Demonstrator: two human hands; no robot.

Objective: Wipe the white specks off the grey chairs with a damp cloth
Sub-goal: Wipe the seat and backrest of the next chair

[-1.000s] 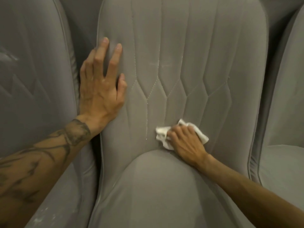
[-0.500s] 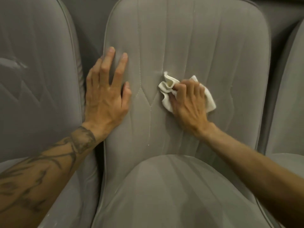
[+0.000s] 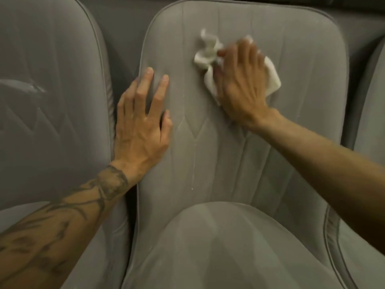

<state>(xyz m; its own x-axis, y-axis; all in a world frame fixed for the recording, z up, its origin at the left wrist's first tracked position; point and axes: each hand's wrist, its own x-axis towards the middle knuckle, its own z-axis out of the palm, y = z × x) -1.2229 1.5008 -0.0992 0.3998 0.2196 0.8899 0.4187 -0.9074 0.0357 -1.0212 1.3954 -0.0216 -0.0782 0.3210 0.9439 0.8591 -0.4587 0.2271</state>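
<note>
Here, three grey upholstered chairs stand side by side, seen from in front and above.

- Middle chair (image 3: 239, 163): quilted backrest with stitched vertical channels and piped edges. Its seat cushion (image 3: 239, 247) fills the lower part of the view.
- Left chair (image 3: 52, 101): same fabric, just beside the middle one, with a pale smear on its backrest.
- Right chair (image 3: 373, 101): only a strip of it shows at the edge.
- White specks (image 3: 193, 163): a thin pale trail down the central seam of the middle backrest, ending in a small dot just above the seat.
- Cloth (image 3: 208, 53): white and crumpled, against the upper part of the middle backrest. It is right of centre and well above the speck trail. Folds stick out on both sides of the hand covering it.
- Right hand (image 3: 241, 84): palm down on the cloth, pressing it to the fabric, with a bunched fold held between thumb and forefinger. The fingertips are blurred.
- Left hand (image 3: 141, 130): released, fingers straight and spread, flat on the left edge of the middle backrest. It holds nothing. The outer fingers hang over the gap towards the left chair.
- Tattooed forearm (image 3: 62, 222): runs from the lower left corner to the left hand and crosses the left chair's seat.
</note>
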